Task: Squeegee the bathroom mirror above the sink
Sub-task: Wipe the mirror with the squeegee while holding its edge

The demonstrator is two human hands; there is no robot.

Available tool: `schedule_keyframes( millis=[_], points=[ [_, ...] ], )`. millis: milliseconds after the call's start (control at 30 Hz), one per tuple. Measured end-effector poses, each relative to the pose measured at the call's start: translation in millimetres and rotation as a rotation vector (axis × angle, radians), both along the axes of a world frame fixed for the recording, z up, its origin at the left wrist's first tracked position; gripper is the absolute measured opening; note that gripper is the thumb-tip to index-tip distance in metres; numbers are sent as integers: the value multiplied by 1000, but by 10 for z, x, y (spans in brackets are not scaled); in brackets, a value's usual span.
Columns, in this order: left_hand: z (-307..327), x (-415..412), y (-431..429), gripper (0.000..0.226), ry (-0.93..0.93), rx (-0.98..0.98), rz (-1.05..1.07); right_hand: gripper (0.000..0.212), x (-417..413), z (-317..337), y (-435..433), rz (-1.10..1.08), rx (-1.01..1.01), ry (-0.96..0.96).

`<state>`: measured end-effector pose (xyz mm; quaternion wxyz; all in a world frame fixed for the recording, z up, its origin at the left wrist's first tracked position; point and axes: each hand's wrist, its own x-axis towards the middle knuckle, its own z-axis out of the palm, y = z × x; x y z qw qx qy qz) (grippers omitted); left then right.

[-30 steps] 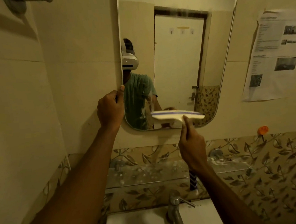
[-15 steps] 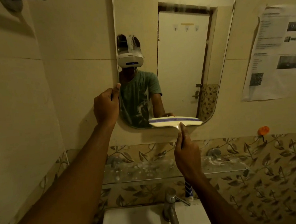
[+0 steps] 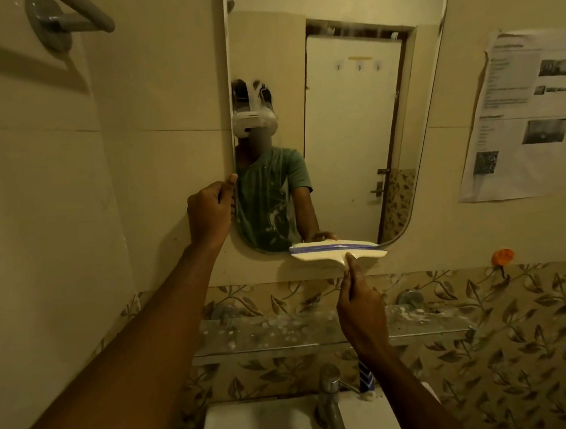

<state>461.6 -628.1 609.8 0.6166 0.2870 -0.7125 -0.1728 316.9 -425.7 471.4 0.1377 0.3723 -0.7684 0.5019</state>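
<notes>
Two grips: your left hand (image 3: 209, 216) curled on the rounded glass mirror (image 3: 352, 125) edge, your right hand (image 3: 360, 312) round the handle of the light-looking, stiff cream plastic squeegee (image 3: 338, 251) at the bottom rim

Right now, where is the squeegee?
In the head view, the squeegee is at the bottom edge of the mirror, slightly right of centre, gripped from below by the right hand, above the shelf.
</notes>
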Motion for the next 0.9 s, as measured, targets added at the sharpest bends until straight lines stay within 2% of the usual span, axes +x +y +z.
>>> schedule_keyframes(
  millis=[167,267,467,733,900],
  points=[
    [143,124,3,47,-79,98,-155,46,78,-104,62,14,-38,-46],
    [261,211,-19,46,-64,103,-163,46,103,53,31,-6,-117,-32],
    [975,137,24,49,108,56,-166,43,94,929,-100,78,-281,11],
    [1770,53,42,56,201,50,-189,44,149,2320,-316,198,-383,150],
    [1875,38,17,60,198,183,-311,46,186,3032,-511,215,-394,251]
  ],
)
